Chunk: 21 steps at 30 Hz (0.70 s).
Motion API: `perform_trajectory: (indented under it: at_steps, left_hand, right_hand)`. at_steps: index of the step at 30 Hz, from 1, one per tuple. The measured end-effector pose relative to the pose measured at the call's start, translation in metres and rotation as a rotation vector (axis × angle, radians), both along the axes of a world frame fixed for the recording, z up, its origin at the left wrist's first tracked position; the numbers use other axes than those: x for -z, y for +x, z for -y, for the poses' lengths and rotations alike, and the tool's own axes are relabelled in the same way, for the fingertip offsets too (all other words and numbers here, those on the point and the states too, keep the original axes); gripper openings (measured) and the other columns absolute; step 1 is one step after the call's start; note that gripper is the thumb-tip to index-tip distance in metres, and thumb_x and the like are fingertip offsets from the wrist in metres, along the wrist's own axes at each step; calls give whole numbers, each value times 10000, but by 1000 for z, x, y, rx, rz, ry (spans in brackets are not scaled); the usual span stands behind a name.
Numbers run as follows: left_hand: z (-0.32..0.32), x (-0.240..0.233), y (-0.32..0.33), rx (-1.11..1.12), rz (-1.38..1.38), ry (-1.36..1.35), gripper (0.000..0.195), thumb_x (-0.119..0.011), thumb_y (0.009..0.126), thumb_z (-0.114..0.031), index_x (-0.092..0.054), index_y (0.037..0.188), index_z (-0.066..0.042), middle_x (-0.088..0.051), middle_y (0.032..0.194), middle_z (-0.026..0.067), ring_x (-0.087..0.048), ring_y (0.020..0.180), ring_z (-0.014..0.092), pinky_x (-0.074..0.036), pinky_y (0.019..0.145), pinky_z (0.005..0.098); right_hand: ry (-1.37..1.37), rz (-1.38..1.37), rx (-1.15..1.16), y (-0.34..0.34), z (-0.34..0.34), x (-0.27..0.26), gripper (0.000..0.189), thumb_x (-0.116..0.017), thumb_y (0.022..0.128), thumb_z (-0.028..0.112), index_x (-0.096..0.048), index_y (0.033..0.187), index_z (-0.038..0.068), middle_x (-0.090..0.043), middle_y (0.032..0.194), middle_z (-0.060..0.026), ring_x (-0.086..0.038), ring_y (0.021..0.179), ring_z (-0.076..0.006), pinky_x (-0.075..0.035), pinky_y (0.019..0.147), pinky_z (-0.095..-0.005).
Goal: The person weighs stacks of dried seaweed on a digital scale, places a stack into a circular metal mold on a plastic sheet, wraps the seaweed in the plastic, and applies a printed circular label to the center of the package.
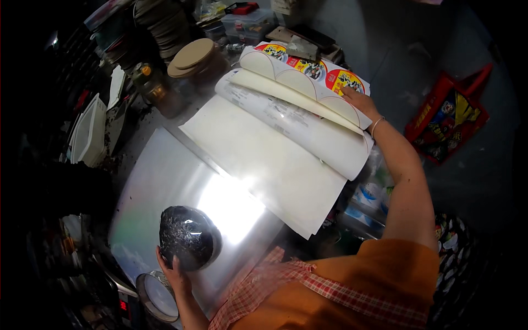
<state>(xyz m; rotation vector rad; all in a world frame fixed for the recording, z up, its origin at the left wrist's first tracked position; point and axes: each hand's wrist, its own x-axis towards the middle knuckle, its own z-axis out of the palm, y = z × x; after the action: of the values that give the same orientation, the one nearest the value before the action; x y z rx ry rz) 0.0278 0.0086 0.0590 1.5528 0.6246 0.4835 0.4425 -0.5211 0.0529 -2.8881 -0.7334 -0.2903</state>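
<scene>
My left hand [177, 274] holds the near edge of a dark, round, flattish bundle [187, 235] in glossy clear wrap, thumb and fingers spread around it. Beneath the bundle is a shiny plastic-covered work surface [144, 185] with a bright light reflection. Up and to the right, my right hand [361, 101] lies on the right end of a sheet printed with round red and yellow labels [313, 70]; its fingers partly cover one label. Curled back beside it are large paper sheets [299, 107], some with fine print. A plain pale sheet [264, 148] lies flat nearer me.
A metal-rimmed round dish [159, 295] stands by my left forearm, next to a scale with a red display [123, 305]. Farther off are round tan discs [192, 57], a clear plastic box [247, 22] and a white tray [88, 132]. A red bag [449, 115] is at right.
</scene>
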Motion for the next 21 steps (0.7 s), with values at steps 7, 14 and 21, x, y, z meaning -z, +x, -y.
perform_trajectory:
  at_steps: [7, 14, 21]
  left_hand:
    - [1, -1, 1, -31, -19, -21, 665, -581, 836, -206, -233, 1385, -67, -324, 1333, 139, -389, 1181, 246, -326, 984, 346]
    - [0, 1, -1, -8, -3, -16, 654, -576, 843, -206, -234, 1385, -72, -319, 1338, 140, -383, 1187, 244, -325, 983, 342]
    - [0, 3, -1, -32, 5, -21, 627, -559, 846, -160, -249, 1386, -89, -313, 1351, 129, -373, 1197, 239, -306, 996, 334]
  right_hand:
    - [-341, 164, -130, 16, 8, 17, 374, -462, 853, 207, -465, 1225, 179, -488, 1257, -131, -532, 1088, -298, -531, 694, -383]
    - [-408, 509, -281, 22, 0, 2, 203, -475, 842, 203, -540, 1022, 134, -580, 925, -122, -605, 787, -245, -498, 583, -385]
    - [-516, 63, -139, 17, -21, -15, 199, -478, 810, 140, -548, 997, 136, -562, 817, -105, -599, 752, -259, -498, 599, -362]
